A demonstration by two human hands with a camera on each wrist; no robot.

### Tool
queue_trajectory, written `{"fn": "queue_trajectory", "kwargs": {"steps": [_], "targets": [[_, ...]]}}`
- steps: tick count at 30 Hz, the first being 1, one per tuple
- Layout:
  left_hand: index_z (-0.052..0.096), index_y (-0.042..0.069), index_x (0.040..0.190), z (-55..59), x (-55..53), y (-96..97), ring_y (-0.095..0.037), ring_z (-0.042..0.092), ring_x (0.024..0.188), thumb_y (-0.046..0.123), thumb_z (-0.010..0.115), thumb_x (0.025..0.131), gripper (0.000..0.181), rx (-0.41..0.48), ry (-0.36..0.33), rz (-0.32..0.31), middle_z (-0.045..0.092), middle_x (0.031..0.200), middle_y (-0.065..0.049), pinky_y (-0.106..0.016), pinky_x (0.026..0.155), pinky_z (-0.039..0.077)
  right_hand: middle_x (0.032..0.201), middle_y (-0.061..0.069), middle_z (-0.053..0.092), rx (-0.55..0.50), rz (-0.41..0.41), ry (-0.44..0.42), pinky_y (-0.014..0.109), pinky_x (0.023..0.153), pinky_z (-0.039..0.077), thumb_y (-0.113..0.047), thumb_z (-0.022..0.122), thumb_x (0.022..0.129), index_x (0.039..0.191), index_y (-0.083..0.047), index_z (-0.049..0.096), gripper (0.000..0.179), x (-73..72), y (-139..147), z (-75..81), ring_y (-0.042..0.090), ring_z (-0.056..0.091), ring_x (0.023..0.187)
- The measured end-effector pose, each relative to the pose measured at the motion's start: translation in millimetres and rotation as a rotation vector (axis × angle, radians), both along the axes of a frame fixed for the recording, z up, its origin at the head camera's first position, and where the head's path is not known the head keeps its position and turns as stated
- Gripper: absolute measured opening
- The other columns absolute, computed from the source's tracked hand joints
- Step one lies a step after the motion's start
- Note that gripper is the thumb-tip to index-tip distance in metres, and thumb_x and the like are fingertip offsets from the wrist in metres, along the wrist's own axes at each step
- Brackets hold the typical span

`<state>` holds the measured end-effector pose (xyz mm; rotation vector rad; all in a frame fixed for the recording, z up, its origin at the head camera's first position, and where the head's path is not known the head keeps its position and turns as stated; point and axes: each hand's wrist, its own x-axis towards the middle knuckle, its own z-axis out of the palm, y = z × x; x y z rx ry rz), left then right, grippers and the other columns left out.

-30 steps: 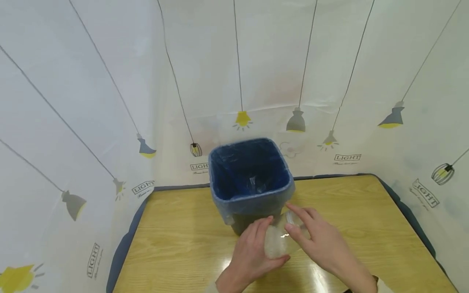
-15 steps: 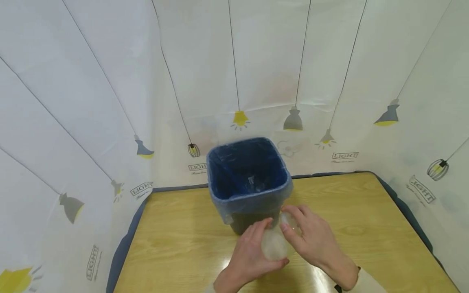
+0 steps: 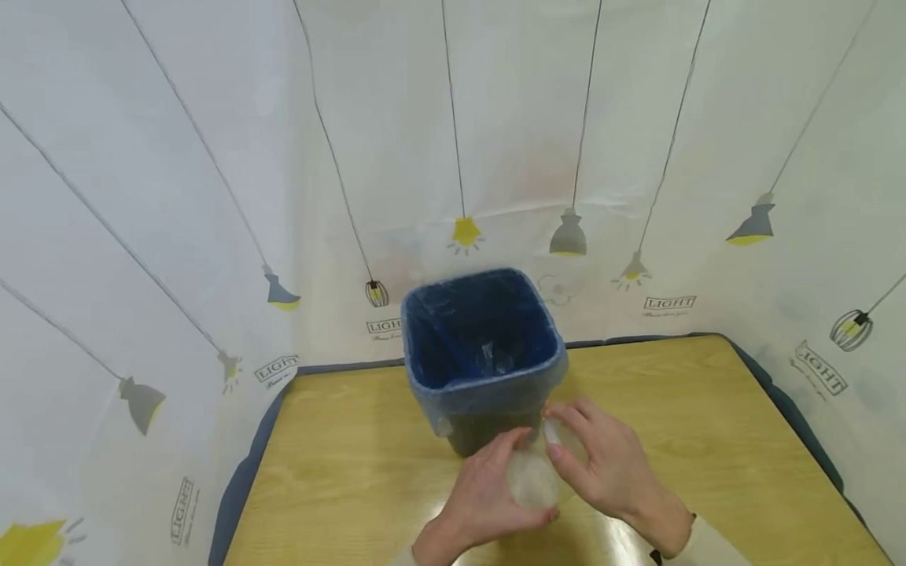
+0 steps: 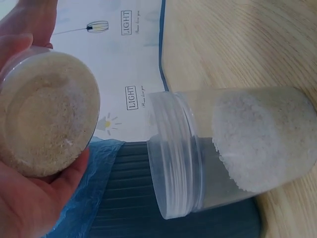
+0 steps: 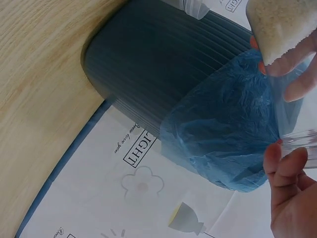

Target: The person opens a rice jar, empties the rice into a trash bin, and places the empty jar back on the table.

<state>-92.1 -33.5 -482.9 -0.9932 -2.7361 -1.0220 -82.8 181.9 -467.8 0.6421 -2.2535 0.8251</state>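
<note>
A big white sheet (image 3: 524, 118) with lamps drawn on it goes round a wooden table (image 3: 340, 472). On it stands a dark bin (image 3: 470, 436), with a blue bag (image 3: 488, 397) folded over its top. In front, I see the left hand (image 3: 484, 499) curled round a clear jar (image 3: 532, 479), while the right hand (image 3: 609, 456) pinches its top end (image 5: 299, 142) with bent fingers. This jar is tipped, up off the table. Another jar (image 4: 230, 153) stands near the bin, part full of white grains (image 4: 257, 144)

A cream sleeve (image 3: 708, 545) sits behind the right hand (image 3: 602, 462). A little black bit (image 3: 656, 557) pokes out beside that hand's wrist.
</note>
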Motion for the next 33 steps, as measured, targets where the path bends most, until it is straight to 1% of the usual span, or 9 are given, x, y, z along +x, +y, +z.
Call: {"fn": "queue_trajectory", "kwargs": {"steps": [3, 7, 11, 14, 18, 23, 28, 31, 33], "targets": [[0.054, 0.014, 0.142, 1.1, 0.0, -1.5, -0.012, 0.064, 0.11, 0.057, 0.087, 0.069, 0.091, -0.005, -0.03, -0.011, 0.065, 0.13, 0.001, -0.029, 0.089, 0.055, 0.1, -0.004, 0.065, 0.004, 0.022, 0.016, 0.028, 0.059, 0.049, -0.034, 0.062, 0.093, 0.117, -0.013, 0.07, 0.033, -1.1, 0, -1.7, 0.013, 0.062, 0.077], [0.054, 0.015, 0.142, 1.4, -3.0, -3.5, -0.011, 0.064, 0.109, 0.056, 0.086, 0.069, 0.09, -0.012, -0.03, -0.039, 0.066, 0.13, 0.001, -0.027, 0.088, 0.054, 0.103, -0.002, 0.067, -0.002, 0.044, 0.059, 0.031, 0.063, 0.052, -0.038, 0.057, 0.096, 0.116, -0.011, 0.07, 0.036, -3.9, 0, -3.4, 0.015, 0.065, 0.081], [0.054, 0.016, 0.142, 1.0, -4.9, -6.3, -0.008, 0.063, 0.104, 0.056, 0.086, 0.068, 0.089, -0.019, -0.052, -0.053, 0.067, 0.127, 0.001, -0.025, 0.083, 0.052, 0.106, -0.001, 0.067, -0.015, 0.09, 0.104, 0.032, 0.065, 0.054, -0.041, 0.054, 0.099, 0.116, -0.011, 0.07, 0.038, -6.4, -1, -3.8, 0.016, 0.067, 0.085], [0.054, 0.016, 0.142, -0.3, -4.9, -9.6, -0.007, 0.062, 0.102, 0.056, 0.087, 0.068, 0.09, -0.032, -0.065, -0.063, 0.068, 0.126, 0.001, -0.025, 0.081, 0.051, 0.106, -0.001, 0.067, -0.021, 0.125, 0.119, 0.03, 0.064, 0.053, -0.042, 0.055, 0.099, 0.117, -0.012, 0.071, 0.038, -6.7, -3, -3.9, 0.015, 0.066, 0.085], [0.052, 0.016, 0.143, -2.2, -5.9, -13.1, -0.006, 0.062, 0.102, 0.055, 0.087, 0.068, 0.092, -0.043, -0.066, -0.098, 0.068, 0.127, 0.001, -0.024, 0.082, 0.051, 0.106, -0.001, 0.066, -0.018, 0.151, 0.142, 0.029, 0.063, 0.052, -0.042, 0.054, 0.099, 0.116, -0.012, 0.071, 0.038, -6.8, -4, -5.1, 0.015, 0.065, 0.084], [0.052, 0.016, 0.143, -4.1, -10.1, -16.9, -0.003, 0.061, 0.096, 0.051, 0.089, 0.067, 0.092, -0.012, -0.075, -0.146, 0.07, 0.12, 0.003, -0.018, 0.076, 0.048, 0.106, 0.001, 0.067, -0.016, 0.181, 0.175, 0.03, 0.063, 0.053, -0.045, 0.05, 0.102, 0.116, -0.011, 0.071, 0.042, -9.9, -6, -5.3, 0.016, 0.065, 0.085], [0.051, 0.019, 0.145, -4.1, -13.0, -19.7, -0.001, 0.061, 0.093, 0.047, 0.091, 0.065, 0.094, 0.016, -0.117, -0.168, 0.07, 0.115, 0.004, -0.016, 0.075, 0.047, 0.107, 0.002, 0.067, 0.0, 0.207, 0.2, 0.032, 0.065, 0.054, -0.049, 0.044, 0.105, 0.116, -0.01, 0.071, 0.049, -13.0, -8, -2.9, 0.016, 0.066, 0.087], [0.051, 0.019, 0.145, -4.2, -14.2, -21.5, -0.001, 0.06, 0.092, 0.045, 0.092, 0.066, 0.094, 0.02, -0.158, -0.189, 0.07, 0.114, 0.004, -0.016, 0.075, 0.047, 0.106, 0.004, 0.067, 0.004, 0.238, 0.217, 0.032, 0.065, 0.053, -0.051, 0.042, 0.106, 0.115, -0.009, 0.071, 0.052, -13.6, -8, -1.1, 0.017, 0.066, 0.086], [0.05, 0.018, 0.146, -3.4, -15.0, -23.4, -0.001, 0.06, 0.092, 0.043, 0.093, 0.066, 0.094, 0.031, -0.198, -0.209, 0.069, 0.114, 0.004, -0.016, 0.075, 0.048, 0.106, 0.004, 0.067, 0.004, 0.266, 0.229, 0.032, 0.066, 0.053, -0.051, 0.042, 0.106, 0.115, -0.008, 0.071, 0.052, -14.1, -9, -0.3, 0.017, 0.066, 0.086]]}}
